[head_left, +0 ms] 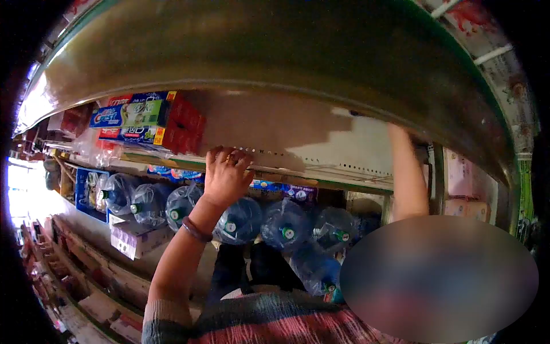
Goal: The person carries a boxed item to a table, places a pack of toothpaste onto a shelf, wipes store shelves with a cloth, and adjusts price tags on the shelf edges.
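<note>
My left hand [227, 178] rests on the front edge of a shelf [275, 140], its fingers apart and lying on the shelf board. A ring and a bracelet are on it, and nothing shows in its grasp. To its left are stacked Crest toothpaste boxes [132, 114] beside red boxes [186, 123]. At the right, a bare forearm [408, 178], which looks like my right arm, reaches up to the shelf. Its hand is hidden behind the upper shelf [275, 51], so I cannot see its fingers or what they touch.
Several large clear water bottles [239, 221] with green caps stand below the shelf, close to my legs. A white carton [140, 236] and a blue crate [91, 195] are on the left. Pink packages [461, 175] sit at the right. A blurred oval covers the lower right.
</note>
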A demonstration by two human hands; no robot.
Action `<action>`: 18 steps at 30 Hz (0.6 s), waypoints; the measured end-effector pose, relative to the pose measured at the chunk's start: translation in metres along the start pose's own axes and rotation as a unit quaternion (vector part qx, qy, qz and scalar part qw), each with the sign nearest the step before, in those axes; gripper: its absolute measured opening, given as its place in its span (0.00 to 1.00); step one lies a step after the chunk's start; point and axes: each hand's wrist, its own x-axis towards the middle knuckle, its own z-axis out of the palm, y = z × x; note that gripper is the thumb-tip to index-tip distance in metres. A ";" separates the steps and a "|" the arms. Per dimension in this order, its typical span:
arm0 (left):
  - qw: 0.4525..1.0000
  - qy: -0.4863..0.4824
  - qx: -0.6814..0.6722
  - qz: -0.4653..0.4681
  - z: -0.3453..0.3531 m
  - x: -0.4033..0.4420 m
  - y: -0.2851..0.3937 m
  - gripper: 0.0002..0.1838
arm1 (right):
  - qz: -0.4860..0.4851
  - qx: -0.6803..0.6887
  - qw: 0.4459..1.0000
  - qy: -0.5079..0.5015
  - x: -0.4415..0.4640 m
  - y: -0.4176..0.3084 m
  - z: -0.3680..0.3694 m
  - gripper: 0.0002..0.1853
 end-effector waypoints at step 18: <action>1.000 -0.019 -0.012 -0.015 0.001 0.000 -0.001 0.15 | -0.137 0.038 0.989 -0.049 0.001 -0.122 0.050 0.33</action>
